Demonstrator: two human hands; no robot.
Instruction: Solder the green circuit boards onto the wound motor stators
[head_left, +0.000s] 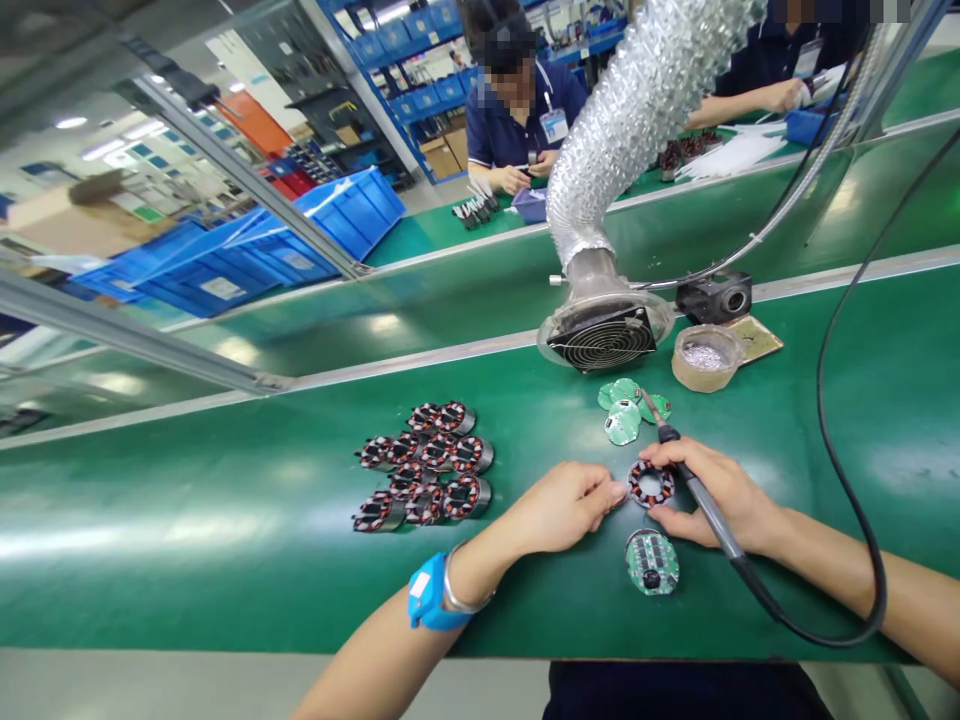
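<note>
A wound motor stator (650, 484) lies on the green mat between my two hands. My left hand (564, 507) touches its left edge with its fingertips. My right hand (720, 494) grips a soldering iron (679, 457), tip pointing up and away, while its fingers rest against the stator's right side. A round green circuit board (652, 562) lies just in front of the stator. A blue wrist strap (429, 600) sits on my left wrist.
A cluster of several stators (425, 467) lies to the left. Small green boards (625, 408) lie beyond the hands, below a fume extractor hood (604, 338) on a silver duct. A tape roll (706, 357) and black holder (715, 296) stand right. People work at the far bench.
</note>
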